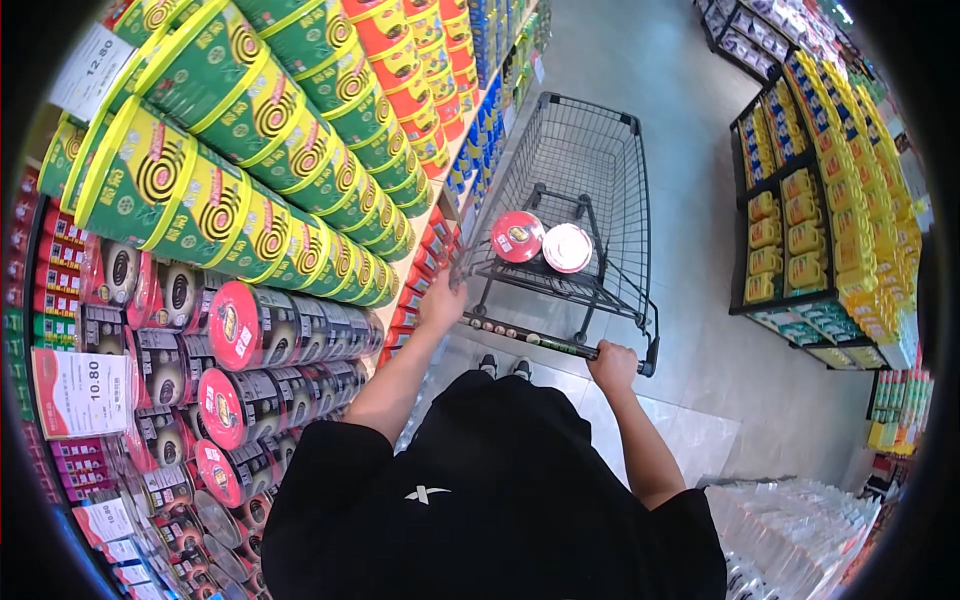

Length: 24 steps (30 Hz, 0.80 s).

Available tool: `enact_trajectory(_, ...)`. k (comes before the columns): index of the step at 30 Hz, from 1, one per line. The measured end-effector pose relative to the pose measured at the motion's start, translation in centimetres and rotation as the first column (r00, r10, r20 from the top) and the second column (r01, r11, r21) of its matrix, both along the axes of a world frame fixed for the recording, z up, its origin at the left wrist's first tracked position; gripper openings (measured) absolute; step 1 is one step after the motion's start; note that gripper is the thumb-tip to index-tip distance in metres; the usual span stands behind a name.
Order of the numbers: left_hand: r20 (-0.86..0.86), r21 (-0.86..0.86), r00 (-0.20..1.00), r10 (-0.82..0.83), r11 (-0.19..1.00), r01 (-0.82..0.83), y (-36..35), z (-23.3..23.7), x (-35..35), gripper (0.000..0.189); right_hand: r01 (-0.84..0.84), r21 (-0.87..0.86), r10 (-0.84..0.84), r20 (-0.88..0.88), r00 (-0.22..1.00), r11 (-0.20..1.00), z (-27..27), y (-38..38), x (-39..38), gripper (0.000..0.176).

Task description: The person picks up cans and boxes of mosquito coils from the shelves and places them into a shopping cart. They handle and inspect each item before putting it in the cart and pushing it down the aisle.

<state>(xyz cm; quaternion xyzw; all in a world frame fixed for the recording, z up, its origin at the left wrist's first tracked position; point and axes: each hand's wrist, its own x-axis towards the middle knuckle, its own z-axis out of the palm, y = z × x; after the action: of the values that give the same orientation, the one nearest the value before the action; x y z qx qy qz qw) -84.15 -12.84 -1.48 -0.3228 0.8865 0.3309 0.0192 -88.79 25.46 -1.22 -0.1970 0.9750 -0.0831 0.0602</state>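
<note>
A dark wire shopping cart [640,200] stands in front of me. Two round tubs lie in it side by side, one with a pink-red lid [517,237] and one with a whitish lid [568,248]. My right hand [613,367] is wrapped round the right end of the cart's handle bar [530,337]. At the bar's left end, near the cart's side and the red packs on the shelf, is my left hand [443,302]; its fingers are blurred, and whether they touch anything cannot be made out.
Stacked green and yellow tubs [222,200] lean along the left shelf, above rows of pink-lidded clear tubs [233,325] and price cards [82,393]. A rack of yellow bottles [805,240] stands right of the aisle. Plastic-wrapped packs [795,530] are at the lower right.
</note>
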Motion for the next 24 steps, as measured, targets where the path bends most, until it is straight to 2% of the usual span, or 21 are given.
enact_trajectory(1,0.026,0.044,1.000,0.009,0.999,-0.010,-0.2,-0.1,-0.2,0.053,-0.001,0.018,0.001,0.003,1.000,1.000,-0.1,0.0,-0.2,0.021)
enact_trajectory(4,-0.105,-0.120,0.994,-0.001,0.993,-0.011,0.2,-0.4,-0.3,0.056,-0.007,0.032,0.006,0.014,1.000,0.999,-0.1,0.0,-0.5,0.025)
enact_trajectory(5,-0.208,-0.155,0.978,-0.010,0.988,-0.022,0.3,-0.1,-0.2,0.058,-0.011,0.030,0.010,0.015,1.000,0.999,-0.2,0.0,-0.5,0.025)
enact_trajectory(6,-0.403,-0.154,0.914,-0.043,0.988,-0.022,0.6,1.7,-0.2,0.062,-0.017,0.027,0.017,0.015,1.000,0.999,-0.3,0.0,-0.6,0.025)
enact_trajectory(8,-0.600,-0.070,0.799,-0.030,0.997,-0.015,1.0,9.1,-0.1,0.066,-0.017,0.050,0.016,0.019,1.000,0.999,-0.5,0.0,-0.6,0.024)
enact_trajectory(10,-0.802,-0.168,0.592,-0.085,0.982,-0.086,0.8,19.6,1.4,0.068,-0.008,0.064,0.007,0.012,1.000,0.998,-0.7,0.1,-0.6,0.024)
enact_trajectory(12,-0.906,-0.298,0.390,-0.167,0.904,-0.306,-1.8,27.2,3.1,0.071,-0.005,0.073,0.005,0.006,1.000,0.997,-0.8,0.0,-0.6,0.022)
enact_trajectory(13,-0.941,-0.309,0.268,-0.208,0.853,-0.421,-3.8,30.3,3.8,0.075,-0.001,0.078,0.000,0.004,1.000,0.997,-0.8,0.1,-0.5,0.022)
enact_trajectory(14,-0.925,-0.378,0.279,-0.259,0.713,-0.591,-6.3,33.2,4.5,0.080,0.002,0.074,-0.002,0.009,1.000,0.997,-0.9,0.1,-0.4,0.021)
enact_trajectory(16,-0.958,-0.268,0.117,-0.263,0.663,-0.699,-10.4,38.2,5.1,0.087,0.010,0.065,-0.010,0.013,1.000,0.998,-0.6,0.1,-0.4,0.019)
enact_trajectory(17,-0.958,-0.285,0.216,-0.188,0.562,-0.776,-11.5,40.3,6.0,0.092,-0.001,0.055,0.001,-0.005,1.000,0.998,-0.5,0.2,-0.3,0.018)
enact_trajectory(18,-0.967,-0.253,0.192,-0.165,0.580,-0.774,-12.9,41.6,6.3,0.101,-0.004,0.056,0.005,-0.011,1.000,0.998,-0.5,0.1,-0.4,0.018)
enact_trajectory(20,-0.965,-0.241,0.256,-0.058,0.578,-0.780,-15.4,43.1,6.7,0.116,-0.007,0.062,0.008,-0.015,1.000,0.998,-0.4,0.1,-0.3,0.018)
enact_trajectory(23,-0.960,-0.216,0.276,-0.035,0.718,-0.662,-18.3,43.5,6.9,0.128,-0.019,0.060,0.020,-0.024,0.999,0.998,-0.1,0.1,-0.2,0.018)
enact_trajectory(24,-0.956,-0.213,0.292,-0.019,0.730,-0.650,-18.2,43.8,7.1,0.129,-0.019,0.064,0.020,-0.024,1.000,0.998,-0.1,0.0,-0.2,0.018)
